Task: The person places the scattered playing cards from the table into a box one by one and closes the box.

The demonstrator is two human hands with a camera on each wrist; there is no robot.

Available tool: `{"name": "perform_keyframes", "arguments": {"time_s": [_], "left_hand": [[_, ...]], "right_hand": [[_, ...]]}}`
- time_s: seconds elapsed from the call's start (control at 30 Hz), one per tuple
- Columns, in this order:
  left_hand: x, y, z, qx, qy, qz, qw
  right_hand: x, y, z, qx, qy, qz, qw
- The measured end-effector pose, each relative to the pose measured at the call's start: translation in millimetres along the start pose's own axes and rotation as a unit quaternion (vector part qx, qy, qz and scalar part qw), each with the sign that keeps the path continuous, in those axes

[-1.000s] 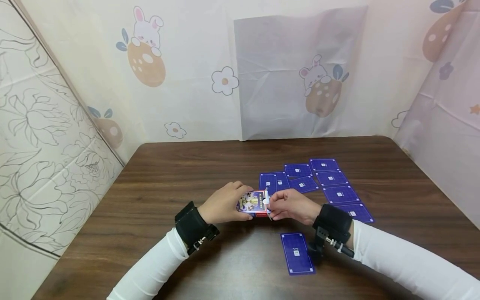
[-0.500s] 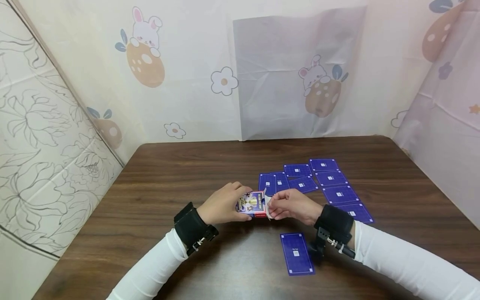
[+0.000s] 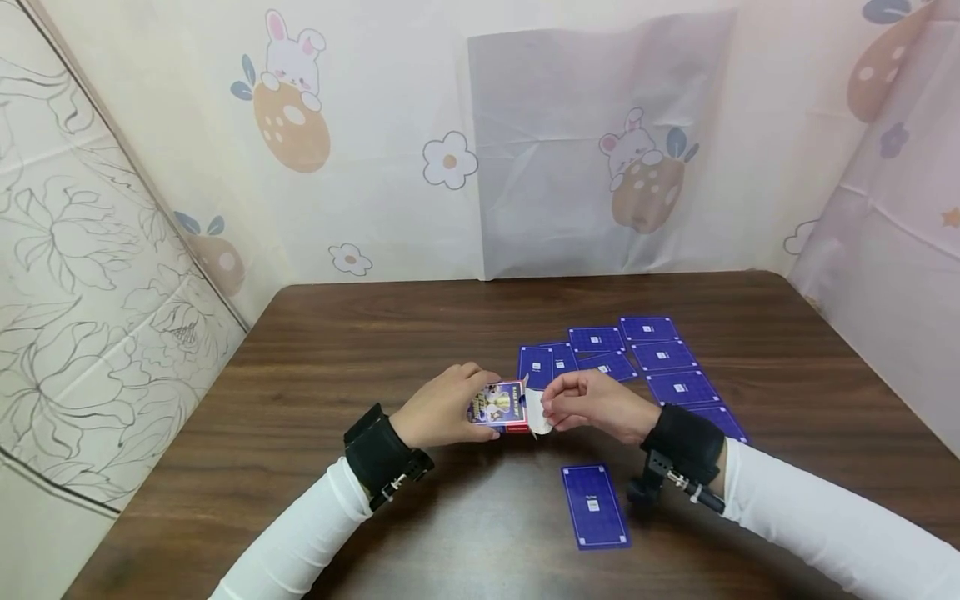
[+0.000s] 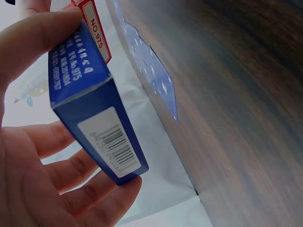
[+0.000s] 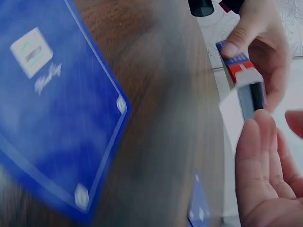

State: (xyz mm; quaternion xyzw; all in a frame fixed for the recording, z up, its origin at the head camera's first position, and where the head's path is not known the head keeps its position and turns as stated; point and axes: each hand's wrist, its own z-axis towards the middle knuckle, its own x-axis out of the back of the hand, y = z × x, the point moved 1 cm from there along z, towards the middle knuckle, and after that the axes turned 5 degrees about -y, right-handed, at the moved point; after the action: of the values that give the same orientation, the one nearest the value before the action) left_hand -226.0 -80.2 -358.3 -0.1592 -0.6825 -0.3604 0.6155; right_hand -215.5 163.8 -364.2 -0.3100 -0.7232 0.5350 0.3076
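Note:
A small blue and red playing-card box is gripped by my left hand, thumb on the near side and fingers round the far side. Its barcode end faces the left wrist view, where the box tilts above the table. White flaps stand folded out at the box's right end. My right hand is right beside them; in the right wrist view its thumb is apart from its extended fingers, which lie by the opening. Whether a fingertip touches the flap is unclear.
Several blue-backed cards lie on the brown wooden table behind and right of the hands, some overlapping. One single card lies nearer the front. A patterned sheet hangs behind the table.
The flap at the box's right end has swung outward, baring its white inside. My right hand has shifted slightly right, while the left hand keeps its grip almost in place.

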Motion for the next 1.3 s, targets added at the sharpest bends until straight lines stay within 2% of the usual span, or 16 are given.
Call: {"name": "perform_keyframes", "arguments": {"time_s": [0.1,0.17,0.23,0.3,0.4,0.43,0.53,0.67,0.8,0.87,1.03,1.3], "left_hand": [[0.2,-3.9,-2.3,0.006,0.002,-0.002,1.0000],[0.0,-6.1,-3.7,0.008,0.005,-0.001,1.0000],[-0.2,-7.8,-4.8,0.009,0.005,0.001,0.9999],[0.3,-8.5,-5.3,0.009,0.004,0.005,0.9999],[1.7,-9.1,-5.4,0.011,0.001,0.007,0.9999],[2.3,-9.3,-5.5,0.013,0.000,0.008,0.9999],[3.5,-10.3,-6.4,0.016,-0.003,0.010,0.9998],[2.9,-12.8,-7.9,0.020,-0.005,0.015,0.9997],[1.2,-13.9,-9.1,0.016,-0.011,0.013,0.9997],[0.1,-14.2,-9.5,0.014,-0.014,0.014,0.9997],[-2.0,-15.2,-9.5,0.013,-0.017,0.021,0.9995],[-0.5,-14.3,-8.5,0.004,-0.010,0.017,0.9998]], "right_hand": [[3,-4,-7,0.024,-0.016,-0.078,0.997],[5,-6,-12,0.051,-0.033,-0.158,0.986],[5,-7,-19,0.079,-0.042,-0.242,0.966],[4,-6,-26,0.098,-0.048,-0.317,0.942],[0,-3,-36,0.094,-0.048,-0.392,0.914],[-1,-1,-39,0.086,-0.050,-0.408,0.907],[-5,4,-45,0.060,-0.058,-0.446,0.891],[-10,11,-51,0.028,-0.053,-0.478,0.876],[-16,21,-58,0.002,-0.041,-0.491,0.870],[-19,25,-61,-0.006,-0.038,-0.488,0.872],[-25,32,-63,-0.003,-0.030,-0.485,0.874],[-21,28,-56,0.003,-0.024,-0.495,0.869]]}}
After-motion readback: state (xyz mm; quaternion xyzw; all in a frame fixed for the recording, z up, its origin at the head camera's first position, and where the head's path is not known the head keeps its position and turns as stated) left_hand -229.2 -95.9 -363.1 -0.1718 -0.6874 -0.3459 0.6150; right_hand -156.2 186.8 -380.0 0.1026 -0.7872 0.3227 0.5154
